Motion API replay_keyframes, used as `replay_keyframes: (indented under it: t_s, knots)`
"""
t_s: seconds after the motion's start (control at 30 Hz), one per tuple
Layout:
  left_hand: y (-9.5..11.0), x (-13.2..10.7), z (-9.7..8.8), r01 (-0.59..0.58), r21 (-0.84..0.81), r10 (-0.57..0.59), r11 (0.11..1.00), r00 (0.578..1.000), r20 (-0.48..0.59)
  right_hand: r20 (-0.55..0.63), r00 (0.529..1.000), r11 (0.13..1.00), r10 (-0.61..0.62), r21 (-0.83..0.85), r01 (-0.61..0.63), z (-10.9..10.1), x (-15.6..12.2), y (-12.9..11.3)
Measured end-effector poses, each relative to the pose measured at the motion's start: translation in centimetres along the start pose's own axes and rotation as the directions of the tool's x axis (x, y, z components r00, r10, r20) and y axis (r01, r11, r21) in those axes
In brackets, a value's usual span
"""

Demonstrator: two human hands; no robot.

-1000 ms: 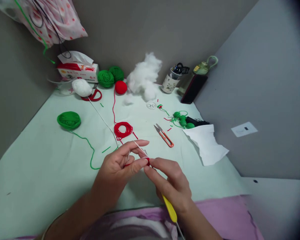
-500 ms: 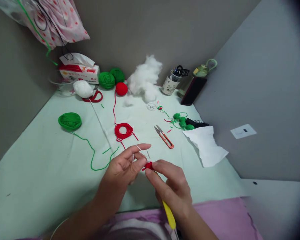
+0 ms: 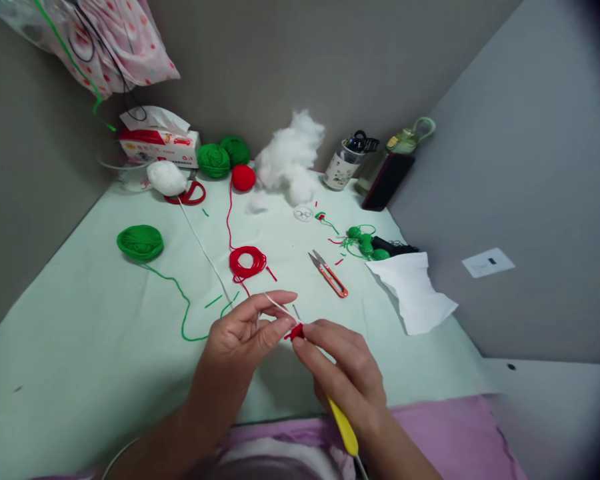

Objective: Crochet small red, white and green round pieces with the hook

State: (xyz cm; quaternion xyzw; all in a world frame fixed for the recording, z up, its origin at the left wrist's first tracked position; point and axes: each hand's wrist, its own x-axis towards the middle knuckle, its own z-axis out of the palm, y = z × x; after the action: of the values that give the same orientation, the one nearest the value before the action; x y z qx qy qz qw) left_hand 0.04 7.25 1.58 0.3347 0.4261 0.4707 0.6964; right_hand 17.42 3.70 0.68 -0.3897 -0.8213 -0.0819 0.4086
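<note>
A small red crochet piece (image 3: 297, 331) is between my two hands. My left hand (image 3: 247, 330) pinches its left side with the thumb, index finger raised and stretched out. White yarn (image 3: 280, 306) runs over that index finger to the piece. Wrapped around a crochet hook with a yellow handle (image 3: 343, 427), my right hand (image 3: 347, 367) also has its fingertips on the right side of the piece. The hook's thin metal tip shows just above the red stitches. Back on the table, the white yarn ball (image 3: 167, 177) feeds the strand toward my left hand.
A red yarn coil (image 3: 248, 263) and orange thread snips (image 3: 329, 274) lie beyond my hands. A green yarn ball (image 3: 141, 243) is at left. White stuffing (image 3: 291, 157), a tissue box (image 3: 163, 147) and a bottle (image 3: 403, 143) line the back. Crumpled paper (image 3: 413, 293) lies at right.
The white strand between ball and left hand now hangs slacker and curved. My left index finger has lowered slightly, and the hook's handle has shifted a little to the right.
</note>
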Motion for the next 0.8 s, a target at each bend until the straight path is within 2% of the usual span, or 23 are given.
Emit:
replay_keyframes:
  t_s: [0.1, 0.33, 0.43, 0.53, 0.67, 0.73, 0.8]
  knots:
    - [0.2, 0.0, -0.1, -0.01, 0.044, 0.008, 0.999, 0.999, 0.034, 0.035, 0.999, 0.999, -0.041, 0.01, 0.04, -0.4, 0.2, 0.2]
    - [0.5, -0.2, -0.1, -0.039, 0.182, 0.027, 0.982, 0.997, 0.068, 0.0, 0.998, 0.998, -0.068, -0.015, 0.068, -0.7, 0.5, 0.3]
    - [0.5, -0.6, 0.2, -0.13, 0.319, 0.126, 0.939, 0.991, 0.033, -0.005, 0.996, 0.995, -0.084, -0.048, 0.084, -0.5, 0.8, 0.3]
    - [0.3, -0.8, 0.6, -0.236, 0.434, 0.265, 0.87, 0.964, -0.006, -0.023, 0.998, 0.996, -0.062, -0.072, 0.06, -0.1, 0.7, 0.1]
    - [-0.6, -0.9, 0.7, -0.339, 0.484, 0.381, 0.807, 0.925, 0.013, -0.05, 0.999, 0.999, -0.002, -0.033, 0.001, 0.6, 0.1, 0.0]
    - [-0.8, -0.8, 0.7, -0.32, 0.462, 0.362, 0.827, 0.932, -0.001, -0.056, 0.998, 0.999, 0.033, 0.015, -0.032, 0.8, -0.1, 0.1]
    - [-0.5, -0.6, 0.6, -0.212, 0.373, 0.238, 0.903, 0.971, -0.024, -0.036, 0.998, 0.997, 0.045, 0.068, -0.043, 0.8, -0.1, 0.2]
